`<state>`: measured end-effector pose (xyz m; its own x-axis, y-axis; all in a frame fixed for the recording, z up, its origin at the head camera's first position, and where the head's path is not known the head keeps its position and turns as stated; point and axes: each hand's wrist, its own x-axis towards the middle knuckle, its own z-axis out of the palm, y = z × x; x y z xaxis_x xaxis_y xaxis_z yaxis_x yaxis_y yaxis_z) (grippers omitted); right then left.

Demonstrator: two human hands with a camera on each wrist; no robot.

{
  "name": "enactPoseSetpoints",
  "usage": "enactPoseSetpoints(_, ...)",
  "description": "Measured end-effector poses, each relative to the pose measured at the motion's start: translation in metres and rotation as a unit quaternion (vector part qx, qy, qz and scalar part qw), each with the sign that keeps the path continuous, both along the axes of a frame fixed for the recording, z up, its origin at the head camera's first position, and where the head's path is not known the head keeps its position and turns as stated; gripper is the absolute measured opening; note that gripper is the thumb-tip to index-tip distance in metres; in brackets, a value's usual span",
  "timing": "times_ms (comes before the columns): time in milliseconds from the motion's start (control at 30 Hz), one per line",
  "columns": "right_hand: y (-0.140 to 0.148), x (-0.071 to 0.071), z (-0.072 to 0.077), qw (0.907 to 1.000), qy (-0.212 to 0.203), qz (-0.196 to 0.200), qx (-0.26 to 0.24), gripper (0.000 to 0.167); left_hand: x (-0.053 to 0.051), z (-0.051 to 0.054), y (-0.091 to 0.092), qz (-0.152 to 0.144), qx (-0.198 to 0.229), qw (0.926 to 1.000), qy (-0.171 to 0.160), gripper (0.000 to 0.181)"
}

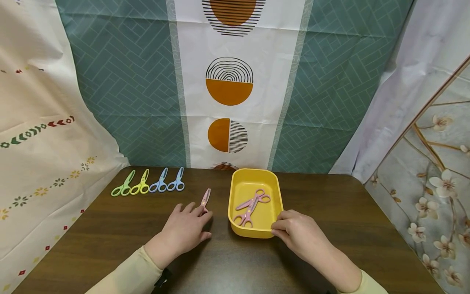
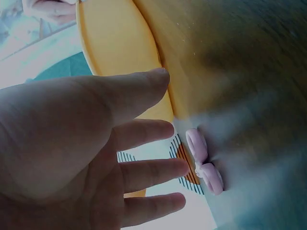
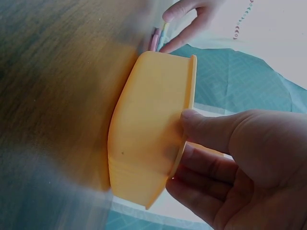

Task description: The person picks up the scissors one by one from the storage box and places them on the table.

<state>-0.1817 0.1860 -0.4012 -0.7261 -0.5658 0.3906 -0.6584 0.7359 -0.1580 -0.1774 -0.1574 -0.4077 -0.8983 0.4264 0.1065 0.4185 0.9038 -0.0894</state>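
Observation:
My left hand (image 1: pixel 185 229) reaches over a pair of pink scissors (image 1: pixel 206 197) lying on the table, blades pointing away. In the left wrist view its fingers are fairly straight, and the pink handle loops lie beyond the fingertips with a gap between. From the head view alone, the hand hides part of those handles. With thumb and fingers, my right hand (image 1: pixel 302 233) pinches the near right corner of a yellow bin's rim (image 1: pixel 253 233). Inside the bin, two pink scissors lie crossed, one pair (image 1: pixel 251 210) over the other (image 1: pixel 262 196).
Along the table's far left stand in a row green scissors (image 1: pixel 125 188), yellow scissors (image 1: pixel 142 185) and two blue pairs (image 1: pixel 160 184), all lying flat. A patterned green and white cloth (image 1: pixel 147 81) hangs behind the dark wooden table (image 1: pixel 315 192).

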Motion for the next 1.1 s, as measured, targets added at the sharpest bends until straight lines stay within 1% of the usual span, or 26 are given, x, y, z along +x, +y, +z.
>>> enactPoseSetpoints(100,0.001,0.0,0.0,1.0,0.0,0.003,-0.002,0.012,-0.001,0.0,0.0,0.002,0.001,0.9999,-0.016,0.057)
enactPoseSetpoints(300,0.001,-0.001,0.0,1.0,-0.002,0.005,0.001,0.015,-0.003,-0.001,0.0,0.008,0.008,0.9995,-0.03,0.058)
enactPoseSetpoints(633,0.002,0.001,0.001,0.9999,0.004,0.012,-0.007,0.014,-0.007,-0.005,-0.001,0.021,0.008,0.9976,-0.065,0.068)
enactPoseSetpoints(800,0.002,0.001,0.002,0.9999,0.001,0.014,-0.007,0.013,-0.009,-0.006,-0.002,0.019,0.008,0.9971,-0.073,0.068)
enactPoseSetpoints(900,0.002,0.001,0.002,0.9999,0.005,0.011,-0.005,0.013,-0.013,-0.006,-0.002,0.017,0.014,0.9967,-0.078,0.068)
enactPoseSetpoints(1100,0.002,0.0,0.001,0.9999,0.004,0.015,-0.003,0.013,-0.025,-0.008,-0.004,0.037,0.014,0.9952,-0.09,0.068)
